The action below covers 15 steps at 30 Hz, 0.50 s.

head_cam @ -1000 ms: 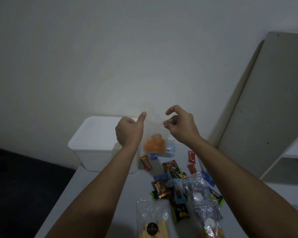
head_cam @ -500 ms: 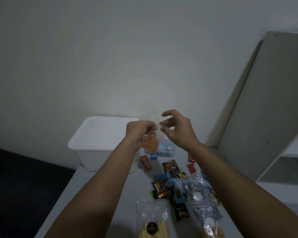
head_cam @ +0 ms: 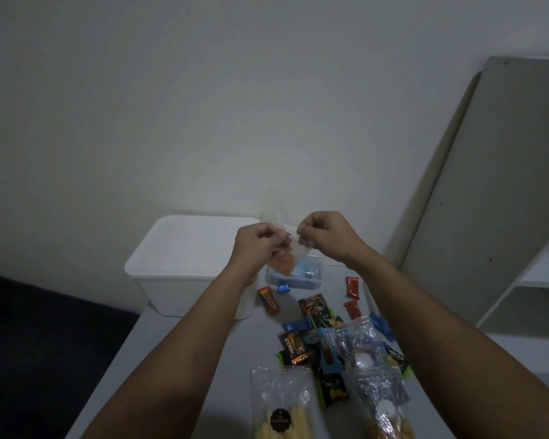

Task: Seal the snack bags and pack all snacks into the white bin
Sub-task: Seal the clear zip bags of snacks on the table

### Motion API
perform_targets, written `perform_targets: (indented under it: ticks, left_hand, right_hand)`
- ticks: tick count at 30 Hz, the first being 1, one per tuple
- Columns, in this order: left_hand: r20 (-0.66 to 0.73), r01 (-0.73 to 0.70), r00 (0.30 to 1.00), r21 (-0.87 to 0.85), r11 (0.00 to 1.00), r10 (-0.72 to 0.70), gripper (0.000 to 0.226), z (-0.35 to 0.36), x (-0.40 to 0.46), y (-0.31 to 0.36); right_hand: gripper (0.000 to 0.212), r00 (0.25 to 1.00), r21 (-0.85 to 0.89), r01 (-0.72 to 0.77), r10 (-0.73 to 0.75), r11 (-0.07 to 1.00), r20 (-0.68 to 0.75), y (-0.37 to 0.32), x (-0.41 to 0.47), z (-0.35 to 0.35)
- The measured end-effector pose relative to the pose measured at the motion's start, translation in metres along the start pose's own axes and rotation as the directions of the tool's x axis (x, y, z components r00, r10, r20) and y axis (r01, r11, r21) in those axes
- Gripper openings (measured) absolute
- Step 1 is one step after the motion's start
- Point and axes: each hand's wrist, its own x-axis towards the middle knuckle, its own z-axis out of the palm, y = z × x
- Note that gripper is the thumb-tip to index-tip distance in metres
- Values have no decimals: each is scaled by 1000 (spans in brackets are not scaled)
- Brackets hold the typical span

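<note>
Two clear snack bags (head_cam: 282, 403) cut off at the bottom edge, long axes running away from the camera; small wrappers (head_cam: 317, 337) scattered beyond. Both forearms reach forward. Left hand (head_cam: 255, 245) and right hand (head_cam: 325, 234), fingers curled, pinch the top of a clear bag (head_cam: 284, 261) hanging vertical, orange contents partly hidden. White bin (head_cam: 184, 261) behind-left, interior hard to see.

A plain pale wall (head_cam: 203, 106) fills most of the dim view, a grey board (head_cam: 495, 191) leaning on it at right beside a white shelf unit (head_cam: 539, 274); dark floor (head_cam: 45, 343) lies left of the grey table (head_cam: 178, 359)
</note>
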Motion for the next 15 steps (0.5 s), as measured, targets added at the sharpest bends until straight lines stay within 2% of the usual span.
perform_targets:
  ticks: [6, 10, 15]
  left_hand:
    - [-54, 70, 996, -50, 996, -73, 9, 2, 1, 1]
    - [-66, 85, 994, -41, 996, -88, 13, 4, -5, 2]
    - [-219, 154, 960, -97, 983, -172, 12, -4, -5, 2]
  right_hand:
    - [17, 1000, -34, 0, 0, 999, 3, 0, -2, 8]
    - [16, 996, -117, 85, -83, 990, 21, -2, -5, 11]
    - [14, 979, -204, 205, -205, 957, 23, 1, -14, 19]
